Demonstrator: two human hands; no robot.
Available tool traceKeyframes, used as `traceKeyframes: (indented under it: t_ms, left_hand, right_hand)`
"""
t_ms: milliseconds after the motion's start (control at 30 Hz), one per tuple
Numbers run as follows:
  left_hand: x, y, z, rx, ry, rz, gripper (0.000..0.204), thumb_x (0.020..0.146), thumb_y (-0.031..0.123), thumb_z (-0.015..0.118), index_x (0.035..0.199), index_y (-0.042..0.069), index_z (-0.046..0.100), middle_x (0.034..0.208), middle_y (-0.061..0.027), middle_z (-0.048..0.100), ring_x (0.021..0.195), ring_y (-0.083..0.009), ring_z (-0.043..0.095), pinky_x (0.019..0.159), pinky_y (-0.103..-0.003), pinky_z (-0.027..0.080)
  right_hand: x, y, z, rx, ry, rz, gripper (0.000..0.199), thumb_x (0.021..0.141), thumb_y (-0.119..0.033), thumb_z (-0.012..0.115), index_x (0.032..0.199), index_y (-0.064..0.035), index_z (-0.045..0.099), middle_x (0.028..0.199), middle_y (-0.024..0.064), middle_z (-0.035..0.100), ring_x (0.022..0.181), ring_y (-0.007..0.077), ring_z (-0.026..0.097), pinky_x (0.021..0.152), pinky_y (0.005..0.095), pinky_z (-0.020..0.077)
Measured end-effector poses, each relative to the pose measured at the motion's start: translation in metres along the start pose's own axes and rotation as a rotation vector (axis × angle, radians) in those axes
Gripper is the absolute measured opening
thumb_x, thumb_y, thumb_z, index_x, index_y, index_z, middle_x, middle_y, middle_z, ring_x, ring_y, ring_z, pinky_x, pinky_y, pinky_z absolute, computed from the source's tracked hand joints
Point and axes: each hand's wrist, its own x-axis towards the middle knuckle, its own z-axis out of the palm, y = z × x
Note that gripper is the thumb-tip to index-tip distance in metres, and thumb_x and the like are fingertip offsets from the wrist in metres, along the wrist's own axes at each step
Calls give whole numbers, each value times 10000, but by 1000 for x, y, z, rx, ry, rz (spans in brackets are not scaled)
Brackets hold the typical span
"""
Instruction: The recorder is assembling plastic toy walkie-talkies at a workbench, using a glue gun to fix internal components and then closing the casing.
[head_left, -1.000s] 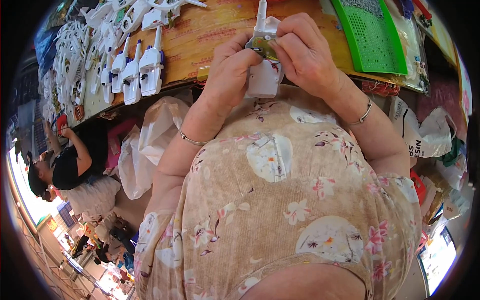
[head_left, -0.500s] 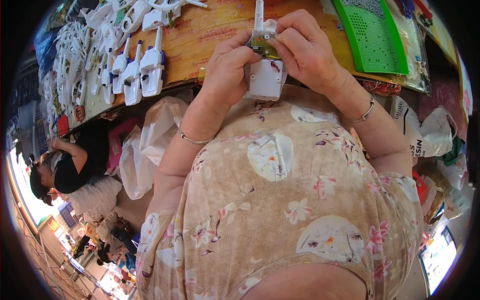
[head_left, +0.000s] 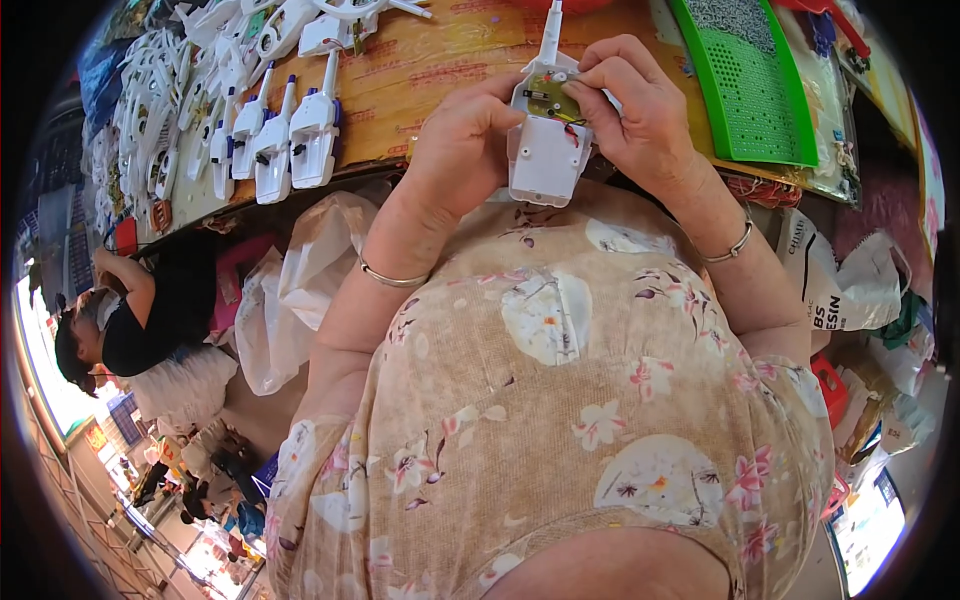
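Observation:
My left hand (head_left: 462, 140) is closed on the left side of a white plastic housing (head_left: 544, 165), which has a long antenna-like stem (head_left: 551, 38) pointing away from me. A green circuit board (head_left: 548, 94) lies in its upper part, with thin red and black wires below it. The thumb of my left hand rests by the housing's edge. On the other side, my right hand (head_left: 640, 115) is pinched at the board's upper right corner. What sits between its fingertips is too small or hidden to make out. The housing is held just over the table's near edge.
Several white housings with stems (head_left: 313, 135) lie at the left, beside a heap of white plastic parts (head_left: 135, 120). At the right is a green perforated tray (head_left: 752, 110) with small grey pieces at its far end. A person in black (head_left: 165, 305) sits at the left.
The housing has shifted slightly right and tilted, its stem leaning right. My left thumb has moved off the circuit board to the housing's edge. My right hand has moved a little right and down.

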Motion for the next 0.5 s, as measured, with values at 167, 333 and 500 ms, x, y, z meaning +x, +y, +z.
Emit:
traceKeyframes:
  t_ms: [167, 333, 500]
  left_hand:
    - [-1, 1, 5, 114, 44, 36, 474, 757, -23, 401, 1220, -88, 480, 1056, -154, 602, 912, -234, 634, 840, -345, 516]
    - [-2, 1, 8, 254, 171, -21, 362, 756, -18, 452, 1093, -67, 574, 898, -107, 637, 742, -168, 634, 677, -294, 530]
    - [-2, -1, 2, 366, 156, -9, 377, 783, 1, 446, 1133, -72, 562, 959, -115, 644, 811, -166, 647, 742, -295, 538]
  right_hand:
    - [1, -3, 0, -10, 8, -23, 113, 772, 9, 679, 808, -9, 573, 872, 95, 565, 738, 223, 577, 615, 295, 477]
    - [2, -8, 1, 3, -5, -48, 150, 741, -1, 675, 778, -24, 531, 873, 110, 552, 731, 283, 573, 610, 345, 481]
    - [1, -14, -2, -56, -5, -46, 144, 742, 12, 681, 781, -16, 546, 870, 102, 554, 691, 255, 569, 572, 325, 469]
